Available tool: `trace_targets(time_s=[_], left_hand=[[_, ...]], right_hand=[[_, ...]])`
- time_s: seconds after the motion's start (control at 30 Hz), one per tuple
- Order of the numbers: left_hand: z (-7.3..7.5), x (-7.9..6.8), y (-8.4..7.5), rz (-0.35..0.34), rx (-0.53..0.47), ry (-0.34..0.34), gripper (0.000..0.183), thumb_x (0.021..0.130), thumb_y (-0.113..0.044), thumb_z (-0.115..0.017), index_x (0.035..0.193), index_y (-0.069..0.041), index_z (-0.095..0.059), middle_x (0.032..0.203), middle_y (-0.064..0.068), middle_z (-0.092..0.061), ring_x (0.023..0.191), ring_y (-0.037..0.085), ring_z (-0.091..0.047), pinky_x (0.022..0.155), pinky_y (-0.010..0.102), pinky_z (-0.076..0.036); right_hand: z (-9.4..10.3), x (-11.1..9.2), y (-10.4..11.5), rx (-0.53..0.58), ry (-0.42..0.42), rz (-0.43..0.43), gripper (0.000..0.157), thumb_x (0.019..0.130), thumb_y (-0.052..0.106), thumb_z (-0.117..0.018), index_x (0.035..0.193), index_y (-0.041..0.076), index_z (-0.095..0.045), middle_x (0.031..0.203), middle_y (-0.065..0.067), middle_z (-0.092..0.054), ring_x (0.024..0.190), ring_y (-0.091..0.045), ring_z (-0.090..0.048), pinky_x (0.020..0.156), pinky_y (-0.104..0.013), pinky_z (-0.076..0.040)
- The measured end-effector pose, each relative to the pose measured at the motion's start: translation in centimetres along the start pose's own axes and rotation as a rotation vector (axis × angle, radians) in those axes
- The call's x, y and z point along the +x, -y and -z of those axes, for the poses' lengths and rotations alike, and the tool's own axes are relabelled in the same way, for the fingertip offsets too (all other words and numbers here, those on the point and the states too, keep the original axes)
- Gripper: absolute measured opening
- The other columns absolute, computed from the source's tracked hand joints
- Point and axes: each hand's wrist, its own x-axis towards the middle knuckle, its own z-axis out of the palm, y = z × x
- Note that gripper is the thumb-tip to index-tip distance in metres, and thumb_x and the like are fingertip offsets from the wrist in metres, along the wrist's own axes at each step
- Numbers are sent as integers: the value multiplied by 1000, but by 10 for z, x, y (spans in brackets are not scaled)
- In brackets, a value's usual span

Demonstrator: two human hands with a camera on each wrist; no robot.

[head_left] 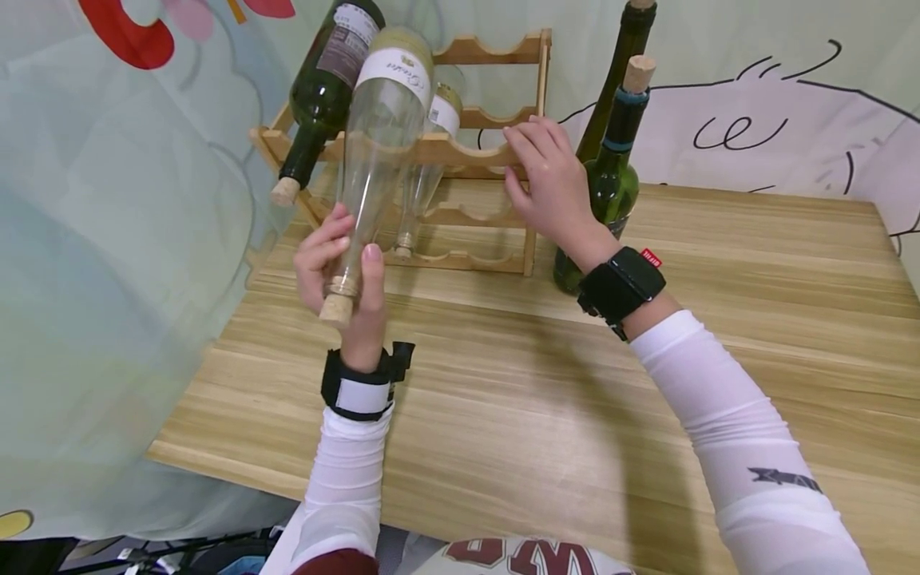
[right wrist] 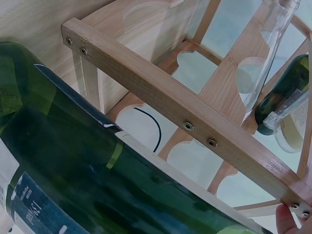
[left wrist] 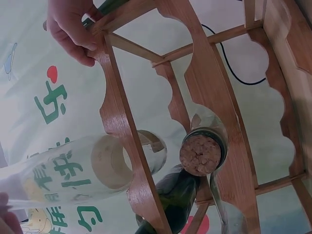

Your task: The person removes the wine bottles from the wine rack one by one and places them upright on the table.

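My left hand (head_left: 370, 307) holds a clear glass bottle (head_left: 388, 112) by its corked neck. The bottle slants down toward me across the top front rail of a wooden wine rack (head_left: 460, 150); its white label is near the base. My right hand (head_left: 553, 180) grips the rack's upper right front corner, fingers over the rail. On the rack's top left lies a dark green bottle (head_left: 323, 104), cork toward me. Lower down, another clear bottle (head_left: 444, 116) is partly hidden behind the held one. The right wrist view shows a large green bottle (right wrist: 122, 161) close beside the rack.
Two corked green bottles, a nearer one (head_left: 614, 188) and a farther one (head_left: 621, 56), stand right of the rack, close to my right forearm. The rack stands on a wood-grain table (head_left: 503, 383). A printed cloth (head_left: 180, 239) hangs at the left and behind.
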Motion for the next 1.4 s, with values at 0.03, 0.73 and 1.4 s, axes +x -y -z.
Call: trace_targets(time_s=[0.03, 0.73, 1.4], left_hand=[[0, 0, -1, 2, -5, -2, 32, 68, -7, -60, 73, 16, -39, 87, 5, -61, 90, 26, -61, 86, 53, -42], [-1, -1, -20, 12, -21, -50, 22, 64, 2, -57, 67, 16, -39, 81, 2, -62, 88, 24, -60, 86, 51, -42], [-1, 2, -37, -17, -98, -87, 21, 58, 9, -55, 58, 5, -34, 58, 5, -48, 72, 16, -56, 76, 31, -44]], right_hand=[[0, 0, 0, 2, -1, 0, 35, 86, 13, -50, 118, 0, -54, 115, -13, -54, 122, -25, -38, 105, -29, -28], [-2, -1, -1, 8, 0, -6, 35, 86, 14, -49, 119, 1, -53, 115, -13, -54, 123, -24, -37, 105, -28, -28], [-2, 0, -2, 10, -10, 2, 36, 86, 15, -50, 119, 1, -54, 115, -13, -54, 123, -24, -37, 105, -28, -29]])
